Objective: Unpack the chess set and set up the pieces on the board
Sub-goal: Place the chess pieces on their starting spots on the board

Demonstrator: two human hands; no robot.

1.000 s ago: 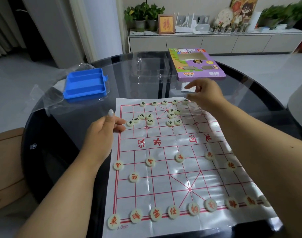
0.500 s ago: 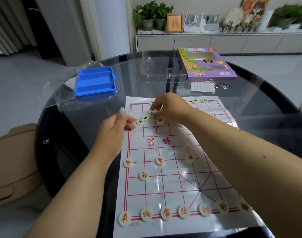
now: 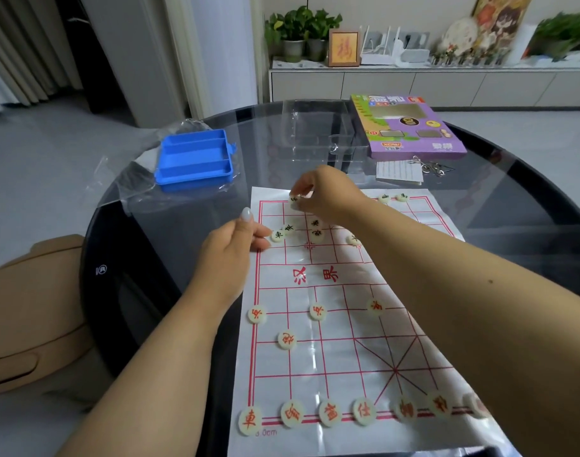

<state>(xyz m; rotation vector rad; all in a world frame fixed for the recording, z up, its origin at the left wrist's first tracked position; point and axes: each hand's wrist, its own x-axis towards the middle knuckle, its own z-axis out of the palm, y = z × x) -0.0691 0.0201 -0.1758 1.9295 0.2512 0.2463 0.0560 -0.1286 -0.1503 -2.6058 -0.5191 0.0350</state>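
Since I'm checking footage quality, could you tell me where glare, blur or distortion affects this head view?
Head view: glare streaks the plastic board sheet and the glass table; the plant at top right is motion-smeared; wide-angle distortion bows the cabinet line. The right hand pinching a black-lettered piece stays fairly sharp.

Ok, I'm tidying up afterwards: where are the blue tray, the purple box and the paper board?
blue tray [image 3: 196, 159]: head view, middle compartment floor.
purple box [image 3: 410, 140]: head view, printed lid.
paper board [image 3: 334, 354]: head view, bare grid area.

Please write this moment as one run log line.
right hand: pinches piece | left hand: rests on board edge
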